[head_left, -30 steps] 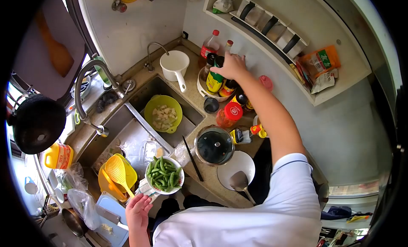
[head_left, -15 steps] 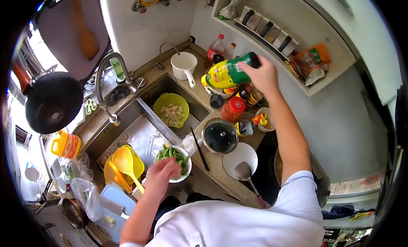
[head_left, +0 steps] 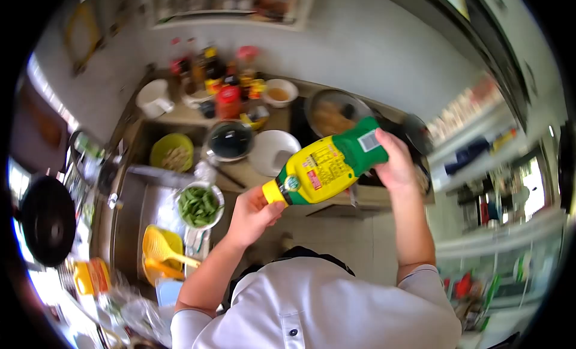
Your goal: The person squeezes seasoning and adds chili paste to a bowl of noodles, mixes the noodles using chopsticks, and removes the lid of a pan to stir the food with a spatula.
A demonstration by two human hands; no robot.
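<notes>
— Where's the bottle [head_left: 324, 169]?

— Mid-air, centre of the frame, lying aslant: its yellow cap [head_left: 274, 192] low on the left, its green base higher on the right.

— Why both hands?

— It looks bulky, so I'd guess a grip at each end keeps it steady. The right hand [head_left: 396, 160] is wrapped round the base, thumb on the near side, the other fingers mostly hidden behind. The left hand [head_left: 255, 216] is curled narrowly about the cap. How hard either presses, I can't tell.

— And the crowd of jars upper left?

— The red jar [head_left: 228, 103] and its neighbours stand near the wall, probably to leave the front of the counter [head_left: 180, 114] usable. The white bowl [head_left: 273, 151] sits nearer the person, left of centre.

— The green colander [head_left: 165, 144]?

— In the sink [head_left: 153, 199], at the left, with pale pieces inside; presumably so any drips run away. It's too blurred to say whether they're wet.
</notes>
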